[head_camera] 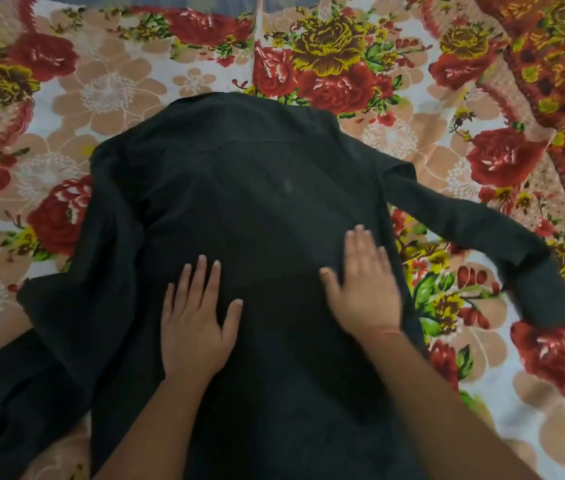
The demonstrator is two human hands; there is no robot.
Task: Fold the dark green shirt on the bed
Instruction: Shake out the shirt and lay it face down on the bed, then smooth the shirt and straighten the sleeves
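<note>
Two bare forearms reach in from the near edge of the bed, and both hands lie flat on the dark green shirt. The left hand is open, fingers straight and slightly spread, palm pressing on the middle of the shirt's body. The right hand is also open and flat on the cloth just beside the shirt's right side seam. It is a little blurred, so its exact finger positions are hard to make out. Neither hand grips any fabric.

The shirt lies spread on the floral bedsheet in the middle of the bed, collar end toward the far edge and hem toward the near edge, apparently back side up, since a yoke seam crosses below the collar. Its right sleeve stretches out toward the right edge of the bed and bends at the elbow. The left sleeve lies rumpled toward the near left corner. A second flowered cloth lies at the far right corner.

In my judgement the task is at an early stage: the shirt is laid out and being flattened, but no fold is visible. Both sleeves are yet to be brought in, and the body is yet to be folded.
</note>
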